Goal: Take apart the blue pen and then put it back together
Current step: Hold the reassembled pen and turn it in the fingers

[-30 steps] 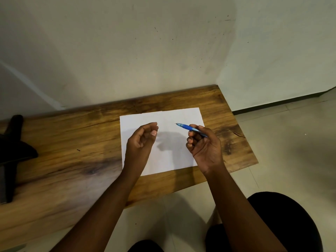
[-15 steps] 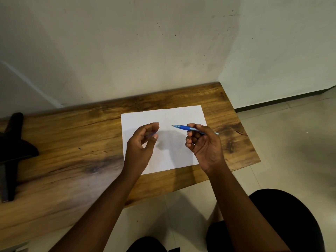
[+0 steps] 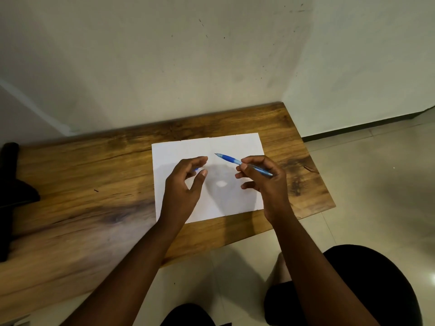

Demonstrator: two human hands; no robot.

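Note:
My right hand (image 3: 266,182) grips the blue pen (image 3: 229,159) by its clear barrel and holds it above the white paper (image 3: 235,142). The pen's tip points up and to the left. My left hand (image 3: 183,191) hovers a short way left of the tip, apart from it, with thumb and fingers curled. A small blue pen part (image 3: 196,169) peeks out between that thumb and the fingers; most of it is hidden.
The paper lies on a wooden table (image 3: 94,184) set against a pale wall. A black object (image 3: 14,196) rests at the table's left end. Tiled floor and my dark-clothed knees are below and to the right.
My right hand has shifted its fingers along the pen, so more of the barrel shows. My left thumb and fingers have spread slightly. Both hands stay over the paper.

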